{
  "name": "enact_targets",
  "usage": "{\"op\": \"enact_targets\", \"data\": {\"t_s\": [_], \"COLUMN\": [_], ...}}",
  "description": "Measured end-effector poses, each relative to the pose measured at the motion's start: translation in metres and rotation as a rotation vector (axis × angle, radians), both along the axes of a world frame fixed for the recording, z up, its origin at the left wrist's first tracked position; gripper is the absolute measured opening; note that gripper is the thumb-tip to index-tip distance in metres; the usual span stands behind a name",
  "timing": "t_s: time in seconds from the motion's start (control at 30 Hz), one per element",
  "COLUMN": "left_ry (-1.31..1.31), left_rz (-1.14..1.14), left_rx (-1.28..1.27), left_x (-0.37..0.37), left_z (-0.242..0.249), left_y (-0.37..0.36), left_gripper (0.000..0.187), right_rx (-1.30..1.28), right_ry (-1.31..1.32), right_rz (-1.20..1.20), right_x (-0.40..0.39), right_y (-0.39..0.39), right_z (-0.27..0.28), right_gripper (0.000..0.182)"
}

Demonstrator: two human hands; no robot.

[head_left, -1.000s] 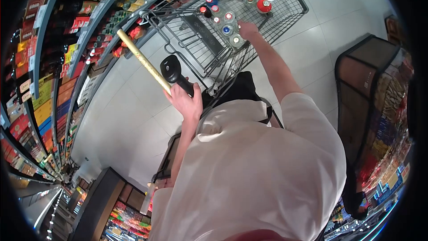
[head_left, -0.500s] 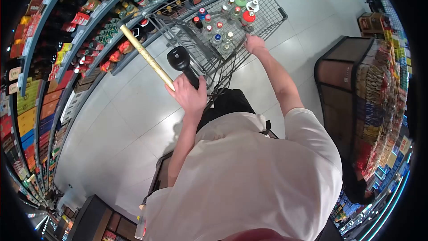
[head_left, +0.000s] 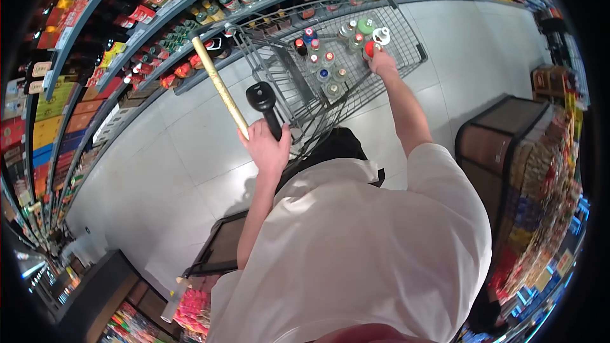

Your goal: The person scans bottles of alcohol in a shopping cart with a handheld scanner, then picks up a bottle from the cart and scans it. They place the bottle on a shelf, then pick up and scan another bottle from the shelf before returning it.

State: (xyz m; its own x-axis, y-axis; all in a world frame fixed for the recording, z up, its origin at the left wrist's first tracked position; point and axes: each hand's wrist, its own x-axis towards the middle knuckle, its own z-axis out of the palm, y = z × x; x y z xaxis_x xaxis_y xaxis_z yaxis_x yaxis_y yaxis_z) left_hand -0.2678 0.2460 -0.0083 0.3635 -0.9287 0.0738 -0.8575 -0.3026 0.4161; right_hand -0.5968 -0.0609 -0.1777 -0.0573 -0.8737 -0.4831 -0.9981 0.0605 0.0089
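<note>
In the left hand [head_left: 270,147], a black scanner [head_left: 262,97] is held, with the fingers curled around its handle; the gold bar [head_left: 219,82] is met by the same hand. The right hand [head_left: 384,65] is extended over the cart [head_left: 421,53], its fingers narrowed at the red-topped bottle [head_left: 369,48]; whether it is gripped cannot be told. That bottle is placed inside the cart, near the white bottle [head_left: 381,36] and green bottle [head_left: 366,25]. Clear bottles [head_left: 324,75] are grouped nearer the person.
</note>
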Motion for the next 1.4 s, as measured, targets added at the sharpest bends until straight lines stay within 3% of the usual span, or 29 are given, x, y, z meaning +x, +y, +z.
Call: {"op": "enact_targets", "data": {"t_s": [0.13,0.2,0.23,0.63,0.8,0.87,1.4], "left_ry": [-0.011,-0.04,-0.067,-0.184,-0.209,-0.249,-0.251], "left_rz": [0.059,0.055,0.045,0.092,0.102,0.066,0.091], "left_rx": [0.096,0.13,0.134,0.263,0.267,0.182,0.246], "left_x": [-0.007,-0.008,-0.007,-0.013,-0.015,-0.016,-0.017], "left_z": [0.008,0.008,0.005,0.003,0.004,0.005,0.006], "left_y": [-0.006,-0.009,-0.01,-0.015,-0.017,-0.02,-0.022], "left_gripper": [0.032,0.036,0.037,0.04,0.039,0.027,0.031], "right_rx": [0.04,0.055,-0.055,0.133,0.153,0.172,0.355], "right_ry": [-0.061,-0.052,-0.063,-0.053,-0.052,-0.079,-0.256], "right_rz": [0.012,0.067,0.148,0.311,0.414,0.434,0.454], "right_x": [-0.015,-0.024,-0.028,-0.041,-0.041,-0.042,-0.013], "right_y": [-0.033,-0.049,-0.046,-0.085,-0.073,-0.063,0.022], "right_z": [-0.014,-0.04,-0.048,-0.074,-0.066,-0.06,-0.058], "right_gripper": [0.058,0.057,0.049,0.037,0.038,0.038,0.052]}}
